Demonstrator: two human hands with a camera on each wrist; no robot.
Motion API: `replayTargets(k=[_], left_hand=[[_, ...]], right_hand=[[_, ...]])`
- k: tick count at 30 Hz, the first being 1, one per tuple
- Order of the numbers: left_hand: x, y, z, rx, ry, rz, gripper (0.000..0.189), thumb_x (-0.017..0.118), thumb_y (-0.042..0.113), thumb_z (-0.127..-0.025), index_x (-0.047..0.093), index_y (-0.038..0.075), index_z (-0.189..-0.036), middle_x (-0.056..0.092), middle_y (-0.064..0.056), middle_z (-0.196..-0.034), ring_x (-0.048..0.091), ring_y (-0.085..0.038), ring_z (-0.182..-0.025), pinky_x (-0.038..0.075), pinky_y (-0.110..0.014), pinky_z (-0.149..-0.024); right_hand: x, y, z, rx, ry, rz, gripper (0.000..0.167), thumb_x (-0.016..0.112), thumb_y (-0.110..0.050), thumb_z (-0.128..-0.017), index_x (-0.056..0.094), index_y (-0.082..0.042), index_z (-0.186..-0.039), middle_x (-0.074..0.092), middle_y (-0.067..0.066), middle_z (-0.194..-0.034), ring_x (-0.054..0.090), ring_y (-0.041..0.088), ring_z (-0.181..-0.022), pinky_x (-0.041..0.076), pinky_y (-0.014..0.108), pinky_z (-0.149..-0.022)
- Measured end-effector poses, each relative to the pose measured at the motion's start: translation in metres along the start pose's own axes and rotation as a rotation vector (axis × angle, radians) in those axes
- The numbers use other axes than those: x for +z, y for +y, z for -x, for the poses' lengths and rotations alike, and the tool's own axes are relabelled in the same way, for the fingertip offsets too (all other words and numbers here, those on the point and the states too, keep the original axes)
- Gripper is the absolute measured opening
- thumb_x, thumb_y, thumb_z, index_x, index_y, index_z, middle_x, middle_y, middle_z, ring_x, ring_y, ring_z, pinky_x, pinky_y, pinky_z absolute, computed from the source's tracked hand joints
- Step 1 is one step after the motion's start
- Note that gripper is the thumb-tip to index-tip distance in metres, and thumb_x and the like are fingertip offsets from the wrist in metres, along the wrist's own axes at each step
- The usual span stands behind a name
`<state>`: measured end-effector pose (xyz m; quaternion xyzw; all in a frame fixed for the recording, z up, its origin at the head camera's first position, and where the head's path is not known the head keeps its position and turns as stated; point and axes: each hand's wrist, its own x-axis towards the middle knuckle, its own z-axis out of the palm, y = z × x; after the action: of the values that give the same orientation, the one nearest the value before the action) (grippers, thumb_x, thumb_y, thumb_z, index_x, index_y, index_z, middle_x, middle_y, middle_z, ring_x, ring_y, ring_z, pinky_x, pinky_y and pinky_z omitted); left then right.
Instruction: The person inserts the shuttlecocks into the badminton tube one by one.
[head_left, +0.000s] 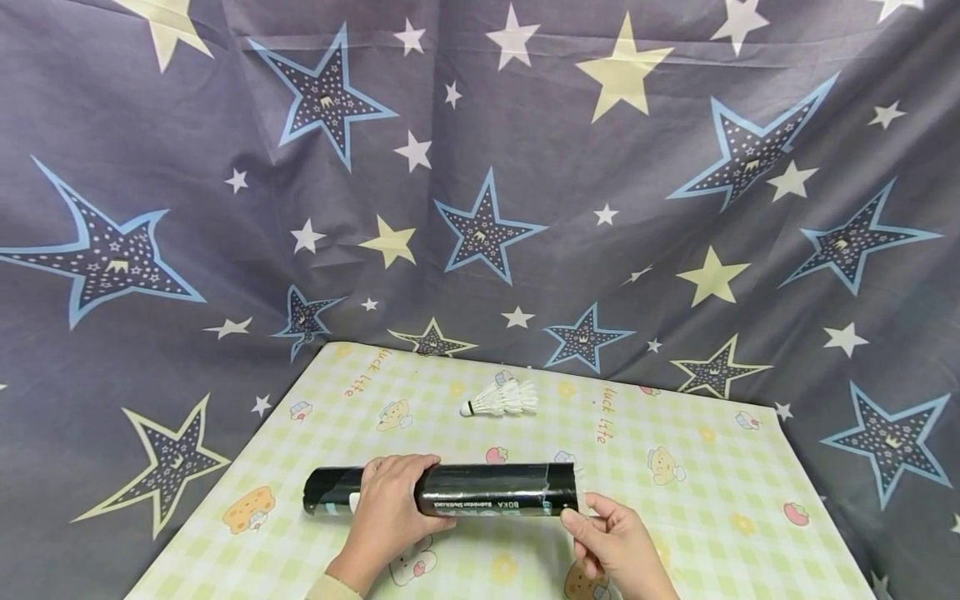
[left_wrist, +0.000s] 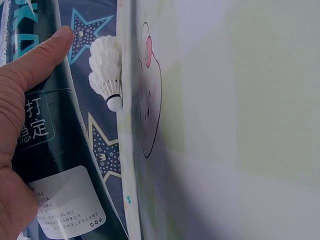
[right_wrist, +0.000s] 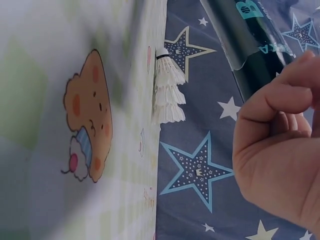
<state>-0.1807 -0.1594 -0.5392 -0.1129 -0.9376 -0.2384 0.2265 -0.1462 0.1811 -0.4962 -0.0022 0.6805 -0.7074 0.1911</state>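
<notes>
A black shuttlecock tube (head_left: 498, 487) with printed lettering lies sideways above the table in the head view. My left hand (head_left: 393, 508) grips it left of its middle; in the left wrist view the thumb (left_wrist: 47, 55) stretches across the tube's dark wall. At the tube's right end, my right hand (head_left: 618, 537) has curled fingers and pinches the white feathered edge of a shuttlecock (head_left: 580, 483) that shows at the mouth. Most of that shuttlecock is hidden by the tube and fingers. Beyond the tube, a nested stack of white shuttlecocks (head_left: 501, 400) lies with its cork to the left.
A table (head_left: 442, 429) with a green-and-white checked cartoon cloth sits under the hands. Behind and around it hangs a dark grey curtain (head_left: 525, 125) printed with stars. The stacked shuttlecocks lie toward the table's back edge.
</notes>
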Motion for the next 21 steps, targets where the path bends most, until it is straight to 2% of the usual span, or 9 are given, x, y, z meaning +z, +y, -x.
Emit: replayTargets(k=[3, 7, 15, 21], left_hand=[[0.0001, 0.0005, -0.0004, 0.002, 0.004, -0.008, 0.089, 0.108, 0.049, -0.045, 0.076, 0.022, -0.123, 0.080, 0.005, -0.119, 0.071, -0.020, -0.112, 0.044, -0.047, -0.100], [0.0001, 0.0014, -0.0005, 0.002, 0.006, -0.024, 0.089, 0.108, 0.051, -0.044, 0.076, 0.023, -0.123, 0.080, 0.006, -0.118, 0.071, -0.019, -0.112, 0.044, -0.047, -0.100], [0.0001, 0.0012, 0.0004, 0.011, -0.003, -0.025, 0.089, 0.109, 0.048, -0.044, 0.076, 0.022, -0.123, 0.080, 0.006, -0.118, 0.070, -0.019, -0.111, 0.043, -0.047, -0.100], [0.0019, 0.0001, 0.0012, 0.019, -0.014, -0.038, 0.090, 0.108, 0.051, -0.044, 0.076, 0.023, -0.124, 0.080, 0.007, -0.118, 0.070, -0.019, -0.111, 0.044, -0.047, -0.100]], right_hand=[[0.0015, -0.0010, 0.0006, 0.003, 0.004, 0.000, 0.026, 0.072, -0.032, -0.103, 0.072, -0.013, -0.120, 0.067, -0.009, -0.063, 0.057, 0.004, -0.047, 0.044, 0.019, -0.048], [0.0017, 0.0000, 0.0001, -0.006, -0.034, -0.007, 0.023, 0.070, -0.032, -0.105, 0.072, -0.014, -0.118, 0.067, -0.008, -0.063, 0.057, 0.003, -0.046, 0.041, 0.020, -0.048], [0.0011, 0.0038, -0.0027, -0.048, -0.185, 0.031, 0.045, 0.059, -0.032, -0.111, 0.061, -0.001, -0.144, 0.069, -0.007, -0.067, 0.058, 0.002, -0.048, 0.043, 0.018, -0.048], [0.0029, 0.0057, -0.0036, -0.019, -0.234, 0.040, 0.045, 0.059, -0.036, -0.110, 0.063, 0.001, -0.135, 0.070, -0.007, -0.067, 0.060, 0.002, -0.049, 0.048, 0.020, -0.051]])
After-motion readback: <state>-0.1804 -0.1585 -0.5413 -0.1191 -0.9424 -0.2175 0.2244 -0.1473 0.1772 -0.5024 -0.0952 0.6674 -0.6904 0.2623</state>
